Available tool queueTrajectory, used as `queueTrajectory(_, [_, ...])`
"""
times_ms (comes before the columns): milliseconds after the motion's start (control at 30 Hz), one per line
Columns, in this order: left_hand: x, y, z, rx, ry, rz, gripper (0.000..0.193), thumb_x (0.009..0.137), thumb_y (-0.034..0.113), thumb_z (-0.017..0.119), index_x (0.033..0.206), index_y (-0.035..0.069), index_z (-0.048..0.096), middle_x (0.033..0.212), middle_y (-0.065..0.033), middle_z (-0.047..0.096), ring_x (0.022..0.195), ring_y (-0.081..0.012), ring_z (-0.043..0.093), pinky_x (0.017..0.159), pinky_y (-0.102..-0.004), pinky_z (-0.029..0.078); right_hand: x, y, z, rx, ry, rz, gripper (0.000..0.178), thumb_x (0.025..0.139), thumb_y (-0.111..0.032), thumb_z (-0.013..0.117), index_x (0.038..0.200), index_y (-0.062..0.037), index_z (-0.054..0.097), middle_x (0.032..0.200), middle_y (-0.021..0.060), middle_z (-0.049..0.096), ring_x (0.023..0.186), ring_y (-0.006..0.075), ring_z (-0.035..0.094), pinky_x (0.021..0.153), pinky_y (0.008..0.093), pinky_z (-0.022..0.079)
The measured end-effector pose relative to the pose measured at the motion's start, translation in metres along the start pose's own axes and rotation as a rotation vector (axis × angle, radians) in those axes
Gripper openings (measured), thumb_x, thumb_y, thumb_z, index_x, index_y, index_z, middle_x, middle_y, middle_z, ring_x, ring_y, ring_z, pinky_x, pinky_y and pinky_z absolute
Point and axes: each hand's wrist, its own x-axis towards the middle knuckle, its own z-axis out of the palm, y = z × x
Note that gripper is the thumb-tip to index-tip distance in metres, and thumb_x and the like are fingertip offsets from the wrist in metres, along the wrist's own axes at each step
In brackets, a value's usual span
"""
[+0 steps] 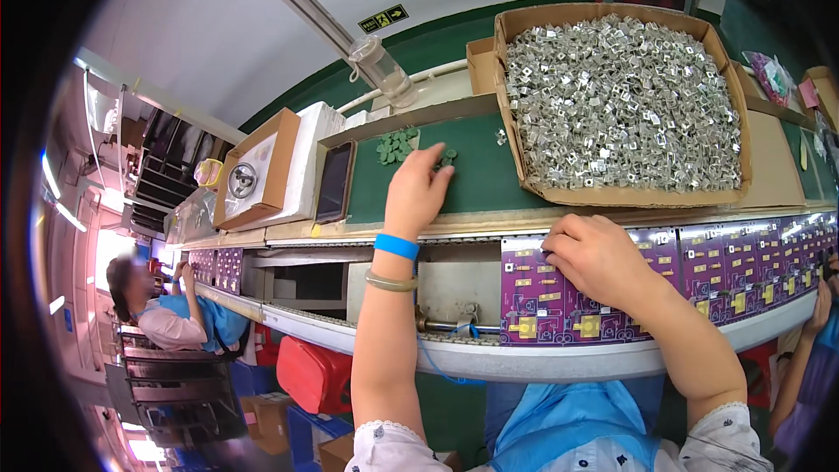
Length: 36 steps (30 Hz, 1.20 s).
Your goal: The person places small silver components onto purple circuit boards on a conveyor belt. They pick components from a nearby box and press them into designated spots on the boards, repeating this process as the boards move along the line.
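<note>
My left hand (416, 194), wearing a blue wristband and a bangle, reaches over the green mat (481, 185). Its thumb and forefinger are apart beside a few dark green disc-shaped components (449, 157). A heap of similar green discs (398, 146) lies just beyond its fingers. Over a purple circuit board (533, 284) on the rail, my right hand (599, 258) is closed, its fingertips bunched low at the board's upper part. Whatever those fingertips may hold is hidden. The board carries several small parts and yellow blocks.
A large cardboard box (516, 114) full of small metal pieces stands at the back right. More purple boards (743, 262) line the rail rightward. A dark tablet-like tray (335, 182), a plastic jug (382, 70) and a red stool (313, 374) are leftward. Co-workers sit at both sides.
</note>
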Motion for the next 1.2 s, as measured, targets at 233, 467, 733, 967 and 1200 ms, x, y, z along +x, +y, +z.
queueTrajectory(233, [-0.003, 0.005, 0.008, 0.209, 0.101, -0.018, 0.03, 0.094, 0.025, 0.067, 0.118, 0.007, 0.067, 0.096, -0.0136, 0.066, 0.088, -0.0326, 0.066, 0.079, -0.0402, 0.054, 0.001, -0.006, 0.006, 0.018, 0.009, -0.03, 0.008, 0.083, -0.013, 0.067, 0.086, -0.0053, 0.068, 0.092, 0.0093, 0.064, 0.086, 0.0308, 0.065, 0.078, 0.0429, 0.051])
queueTrajectory(467, [0.016, 0.021, 0.043, 0.579, 0.079, 0.091, 0.013, 0.096, 0.019, 0.057, 0.093, 0.006, 0.059, 0.091, -0.0182, 0.065, 0.086, -0.0378, 0.066, 0.07, -0.0482, 0.055, -0.006, 0.011, 0.008, -0.019, 0.101, -0.052, 0.006, 0.078, -0.014, 0.065, 0.077, -0.0075, 0.063, 0.081, 0.0101, 0.061, 0.077, 0.0328, 0.065, 0.067, 0.0473, 0.052])
queueTrajectory(733, [0.019, -0.011, 0.038, 0.752, 0.032, 0.065, 0.01, 0.1, 0.013, 0.046, 0.099, 0.006, 0.053, 0.09, -0.0205, 0.065, 0.078, -0.0394, 0.068, 0.064, -0.0495, 0.055, 0.001, 0.003, 0.007, -0.045, 0.114, -0.087, 0.007, 0.079, -0.013, 0.063, 0.075, -0.0077, 0.065, 0.082, 0.0075, 0.062, 0.083, 0.0288, 0.064, 0.074, 0.0415, 0.049])
queueTrajectory(967, [0.011, -0.001, 0.049, 0.605, 0.126, 0.034, 0.025, 0.101, 0.027, 0.053, 0.099, 0.002, 0.051, 0.094, -0.0226, 0.064, 0.089, -0.0439, 0.064, 0.074, -0.0524, 0.051, -0.024, 0.01, -0.002, 0.037, 0.214, -0.024, 0.011, 0.084, -0.018, 0.063, 0.077, -0.0097, 0.066, 0.082, 0.0069, 0.062, 0.082, 0.0287, 0.065, 0.073, 0.0428, 0.049])
queueTrajectory(1200, [0.019, -0.012, 0.047, 0.724, 0.011, -0.038, 0.027, 0.102, 0.029, 0.055, 0.102, 0.003, 0.051, 0.091, -0.0238, 0.066, 0.083, -0.0431, 0.065, 0.069, -0.0514, 0.052, -0.042, 0.012, -0.004, 0.146, 0.151, 0.016, 0.009, 0.084, -0.017, 0.065, 0.088, -0.0117, 0.071, 0.087, 0.0055, 0.063, 0.089, 0.0272, 0.065, 0.077, 0.0429, 0.049])
